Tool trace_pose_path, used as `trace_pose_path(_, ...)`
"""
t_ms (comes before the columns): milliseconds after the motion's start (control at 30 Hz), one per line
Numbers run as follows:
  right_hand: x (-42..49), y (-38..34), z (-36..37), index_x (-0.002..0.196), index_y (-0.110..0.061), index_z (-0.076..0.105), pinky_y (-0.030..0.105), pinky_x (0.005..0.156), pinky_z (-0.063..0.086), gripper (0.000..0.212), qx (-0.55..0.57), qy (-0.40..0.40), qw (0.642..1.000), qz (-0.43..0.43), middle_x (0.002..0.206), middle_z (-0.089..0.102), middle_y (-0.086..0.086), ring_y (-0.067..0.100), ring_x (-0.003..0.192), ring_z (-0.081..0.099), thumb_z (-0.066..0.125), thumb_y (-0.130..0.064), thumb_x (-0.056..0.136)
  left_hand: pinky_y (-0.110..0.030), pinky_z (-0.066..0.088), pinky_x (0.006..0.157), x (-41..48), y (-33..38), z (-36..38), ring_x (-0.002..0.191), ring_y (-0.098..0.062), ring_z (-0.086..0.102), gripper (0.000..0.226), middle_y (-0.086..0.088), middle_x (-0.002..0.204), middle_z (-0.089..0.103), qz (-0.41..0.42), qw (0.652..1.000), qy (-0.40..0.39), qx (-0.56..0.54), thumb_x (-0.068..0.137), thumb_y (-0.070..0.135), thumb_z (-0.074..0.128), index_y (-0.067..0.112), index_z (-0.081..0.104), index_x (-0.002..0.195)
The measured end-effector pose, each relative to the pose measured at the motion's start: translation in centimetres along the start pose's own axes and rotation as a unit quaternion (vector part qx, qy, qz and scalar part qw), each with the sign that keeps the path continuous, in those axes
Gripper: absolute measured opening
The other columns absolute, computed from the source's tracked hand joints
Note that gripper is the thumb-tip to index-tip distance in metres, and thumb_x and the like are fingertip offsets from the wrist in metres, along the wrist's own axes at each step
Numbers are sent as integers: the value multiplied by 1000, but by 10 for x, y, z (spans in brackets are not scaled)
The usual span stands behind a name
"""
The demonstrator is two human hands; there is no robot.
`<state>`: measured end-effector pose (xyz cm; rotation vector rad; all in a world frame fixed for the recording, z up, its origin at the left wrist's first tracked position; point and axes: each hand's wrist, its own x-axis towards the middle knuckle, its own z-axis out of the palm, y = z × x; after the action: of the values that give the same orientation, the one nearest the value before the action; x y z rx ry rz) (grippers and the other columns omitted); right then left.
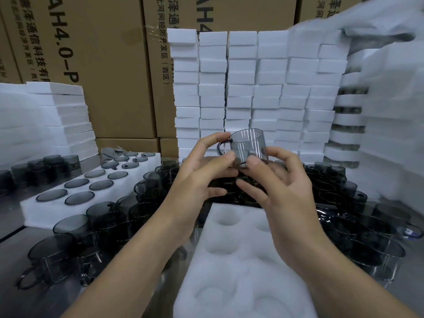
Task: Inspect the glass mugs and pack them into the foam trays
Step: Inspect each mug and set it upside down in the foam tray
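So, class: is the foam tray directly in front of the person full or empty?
Empty. The foam tray shows only bare round pockets; the one mug being inspected is held above it in both hands.

The brown cardboard cartons (80, 53) stacked at the far side carry black print turned sideways: large characters "AH4.0-P" on the far left carton, "AH4" on the next carton (229, 12) to the right, and columns of Chinese characters, including "通信科技有" and "(西区)".
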<state>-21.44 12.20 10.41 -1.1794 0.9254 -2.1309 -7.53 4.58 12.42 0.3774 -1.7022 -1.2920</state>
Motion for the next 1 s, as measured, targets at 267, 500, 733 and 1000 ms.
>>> trace_pose_path(267, 3, -5, 0, 134, 0, 67, 39, 104, 58, 37, 231, -108, 950, 181, 135, 71, 21, 34, 128, 68, 52, -23, 109, -30, 60, 90, 1, -13, -1, 126, -13, 66, 60, 7, 132, 70, 112, 987, 58, 95, 86, 23, 86, 43, 63, 138)
trace_pose_path(500, 1, 5, -1, 127, -14, 73, 40, 93, 64, 32, 79, -63, 979, 177, 125, 77, 10, 24, 115, 75, 54, -32, 110, -36, 52, 98, 0, -12, -2, 131, -4, 60, 53, 15, 125, 72, 140, 971, 96, 166, 82, 28, 89, 45, 67, 128)
trace_pose_path(733, 2, 4, -1, 116, -12, 76, 41, 100, 61, 24, 84, -92, 980, 157, 122, 77, 12, 26, 115, 75, 68, -29, 101, -31, 48, 95, 0, -16, 3, 136, -5, 56, 61, 16, 130, 67, 154, 964, 95, 193, 84, 32, 90, 51, 60, 134)
trace_pose_path(1000, 3, 0, -1, 120, -25, 80, 31, 84, 62, 30, 102, -97, 971, 194, 121, 79, 3, 18, 112, 76, 61, -41, 103, -34, 52, 93, 3, -18, -4, 133, -3, 59, 52, 23, 132, 69, 167, 959, 110, 199, 84, 21, 89, 42, 65, 126)
